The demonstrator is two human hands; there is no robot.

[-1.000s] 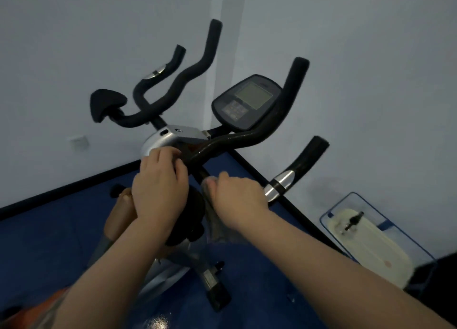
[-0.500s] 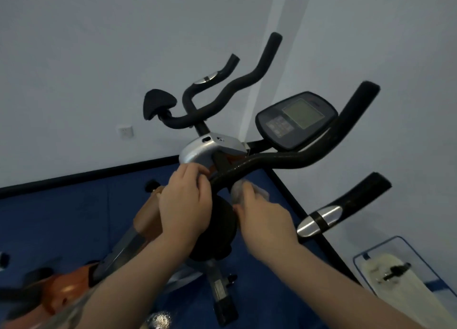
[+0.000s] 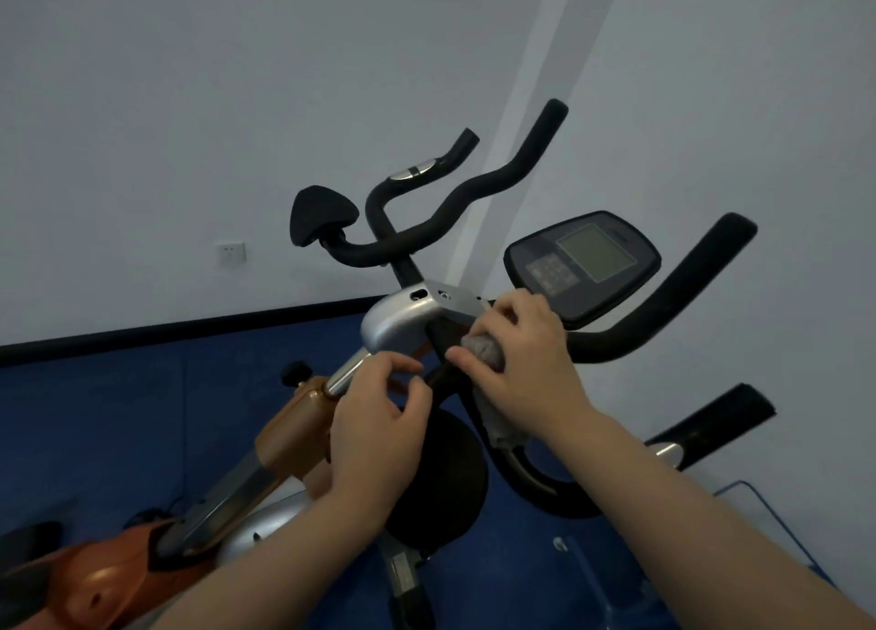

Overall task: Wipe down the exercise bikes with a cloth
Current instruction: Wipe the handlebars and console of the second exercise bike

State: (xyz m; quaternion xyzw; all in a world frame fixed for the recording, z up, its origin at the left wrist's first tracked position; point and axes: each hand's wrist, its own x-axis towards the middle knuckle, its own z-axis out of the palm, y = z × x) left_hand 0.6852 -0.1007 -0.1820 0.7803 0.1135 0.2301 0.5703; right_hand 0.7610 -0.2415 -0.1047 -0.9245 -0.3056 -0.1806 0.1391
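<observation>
right fingers: curled over grey cloth, clamping it around black handlebar near the centre joint
cloth: bunched under right hand palm, wad poking out by thumb, tail hanging below hand beside the bar
left fingers: loosely curled, thumb and forefinger tips near each other, holding nothing visible
left hand: just left of cloth, not touching it, over silver stem
console: directly behind right hand
exercise bike: orange frame, on blue floor

Console right of saddle-shaped pad
</observation>
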